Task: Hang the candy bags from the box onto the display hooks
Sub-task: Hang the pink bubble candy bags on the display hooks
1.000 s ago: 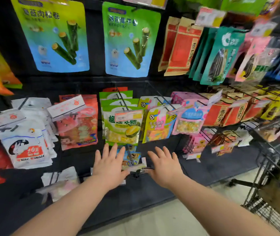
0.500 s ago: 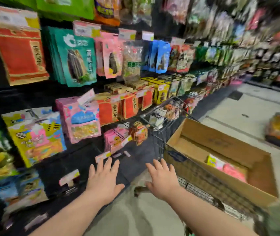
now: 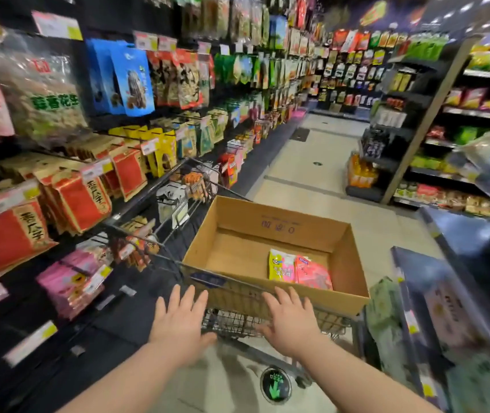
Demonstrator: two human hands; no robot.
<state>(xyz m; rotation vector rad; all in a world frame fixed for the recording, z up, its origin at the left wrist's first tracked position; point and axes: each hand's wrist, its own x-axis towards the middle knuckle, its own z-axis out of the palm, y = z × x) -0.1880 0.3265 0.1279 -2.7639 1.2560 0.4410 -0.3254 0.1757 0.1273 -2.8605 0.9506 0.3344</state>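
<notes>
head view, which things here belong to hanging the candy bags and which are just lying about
Job: cardboard box, yellow candy bag and pink candy bag inside it, left hand, right hand, both open.
Just about: red packets, blue packets, green arrow floor sticker.

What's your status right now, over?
Left hand, right hand open, empty. Yellow candy bag and pink candy bag lying in box. Box top open, nothing blocking.

Beyond the hands (image 3: 231, 320), the box (image 3: 267, 222) is matt brown cardboard. The candy bags (image 3: 297, 269) inside are glossy plastic. The cart (image 3: 237, 323) is dark wire metal.
</notes>
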